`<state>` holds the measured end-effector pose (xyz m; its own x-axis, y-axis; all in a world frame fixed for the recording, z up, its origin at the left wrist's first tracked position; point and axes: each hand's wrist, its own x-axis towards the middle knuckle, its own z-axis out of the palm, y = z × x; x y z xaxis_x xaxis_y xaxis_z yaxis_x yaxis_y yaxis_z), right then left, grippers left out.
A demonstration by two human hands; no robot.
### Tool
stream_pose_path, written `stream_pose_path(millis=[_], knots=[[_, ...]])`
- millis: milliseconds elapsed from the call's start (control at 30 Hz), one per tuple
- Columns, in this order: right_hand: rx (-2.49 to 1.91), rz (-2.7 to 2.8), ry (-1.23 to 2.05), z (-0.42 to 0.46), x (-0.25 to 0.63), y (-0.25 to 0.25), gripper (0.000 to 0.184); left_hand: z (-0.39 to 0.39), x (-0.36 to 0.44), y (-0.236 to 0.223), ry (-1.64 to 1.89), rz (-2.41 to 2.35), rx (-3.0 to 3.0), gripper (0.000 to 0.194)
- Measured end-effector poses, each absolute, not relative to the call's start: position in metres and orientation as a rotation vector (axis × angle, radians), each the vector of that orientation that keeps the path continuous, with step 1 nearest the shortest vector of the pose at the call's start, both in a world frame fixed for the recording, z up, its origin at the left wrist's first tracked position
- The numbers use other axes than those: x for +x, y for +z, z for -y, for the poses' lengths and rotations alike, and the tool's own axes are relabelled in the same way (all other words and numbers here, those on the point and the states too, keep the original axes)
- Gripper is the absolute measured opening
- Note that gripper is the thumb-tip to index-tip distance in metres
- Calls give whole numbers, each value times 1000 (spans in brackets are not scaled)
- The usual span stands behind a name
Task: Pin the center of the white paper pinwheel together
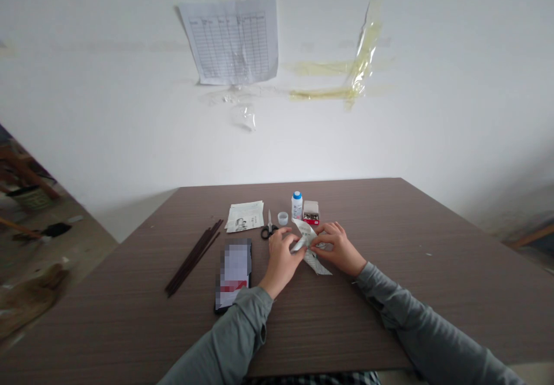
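A folded piece of printed paper lies on the brown table between my two hands. My left hand curls round its left part with the fingers pinched on a fold. My right hand presses and pinches the paper's right side with bent fingers. Both sleeves are grey.
Behind my hands stand a small white bottle with a blue cap, its loose cap, a small red and white box and black scissors. Paper sheets, dark thin sticks and a phone lie to the left.
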<state>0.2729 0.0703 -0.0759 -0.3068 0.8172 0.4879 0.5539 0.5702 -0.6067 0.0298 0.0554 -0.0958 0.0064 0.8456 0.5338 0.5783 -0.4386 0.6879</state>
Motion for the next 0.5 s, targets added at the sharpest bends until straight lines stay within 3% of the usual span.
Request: stream_pose_path(millis=[500], knots=[[-1286, 2027, 315, -61, 266, -68, 6, -60, 31, -102, 1423, -1424, 1900, 24]])
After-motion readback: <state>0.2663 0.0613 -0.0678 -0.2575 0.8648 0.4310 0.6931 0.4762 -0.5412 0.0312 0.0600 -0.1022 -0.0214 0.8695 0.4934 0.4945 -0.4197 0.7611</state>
